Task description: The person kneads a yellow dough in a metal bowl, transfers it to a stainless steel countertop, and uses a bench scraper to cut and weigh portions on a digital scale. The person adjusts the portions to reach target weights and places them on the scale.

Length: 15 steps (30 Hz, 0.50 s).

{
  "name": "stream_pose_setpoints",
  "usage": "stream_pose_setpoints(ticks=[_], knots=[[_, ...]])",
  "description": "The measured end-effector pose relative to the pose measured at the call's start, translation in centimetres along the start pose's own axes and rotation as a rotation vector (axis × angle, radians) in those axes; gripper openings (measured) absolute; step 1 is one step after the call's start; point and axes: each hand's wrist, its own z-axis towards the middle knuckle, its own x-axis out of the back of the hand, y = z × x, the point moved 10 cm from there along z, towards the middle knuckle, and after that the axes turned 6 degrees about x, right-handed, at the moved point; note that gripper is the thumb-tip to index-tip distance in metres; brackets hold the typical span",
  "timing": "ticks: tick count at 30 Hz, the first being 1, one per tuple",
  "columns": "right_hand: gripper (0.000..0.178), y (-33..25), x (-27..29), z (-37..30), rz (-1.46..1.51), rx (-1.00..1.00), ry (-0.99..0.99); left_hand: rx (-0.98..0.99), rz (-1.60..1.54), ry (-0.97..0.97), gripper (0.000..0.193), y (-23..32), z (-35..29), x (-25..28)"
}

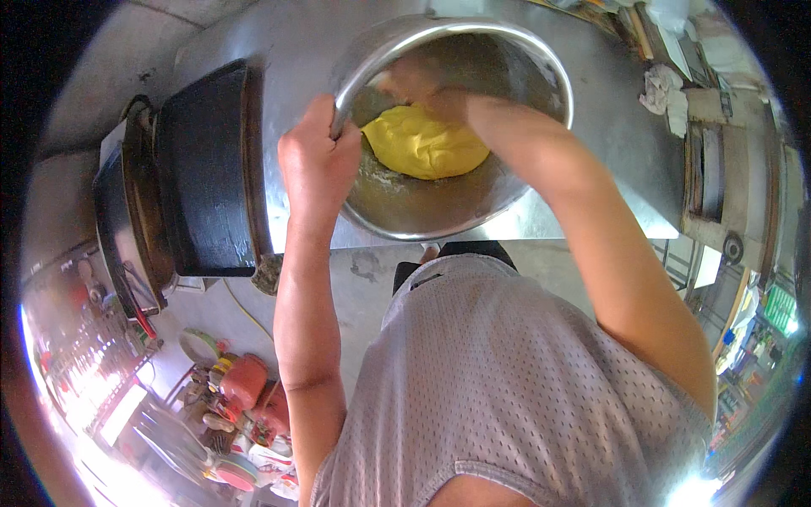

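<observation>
A large round stainless steel bowl (460, 215) stands on the metal table in front of me. Inside it lies a smooth lump of yellow dough (427, 145), with whitish floury smears on the steel at its left. My left hand (319, 162) is closed round the left rim of the bowl, thumb on top. My right hand (452, 105) reaches in over the right side and is at the far edge of the dough. Motion smears its fingers, so their shape is not clear.
The metal table (625, 173) extends to both sides of the bowl. On the left stand a black baking tray (207, 169) and another tray (118, 211). A crumpled whitish cloth (664, 91) lies at the right. Orange-red rounded containers (245, 380) sit on the lower left.
</observation>
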Motion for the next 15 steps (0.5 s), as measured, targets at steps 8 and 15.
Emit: stream_pose_setpoints(ticks=[8,15], knots=[[0.026,2.3,2.2,-2.1,-0.546,0.294,-0.137,-0.268,0.061,-0.036,0.019,3.6,1.4,-1.2],[0.025,4.5,5.0,-5.0,-0.524,0.071,-0.122,-0.391,0.162,-0.155,0.024,7.0,6.1,-3.3]])
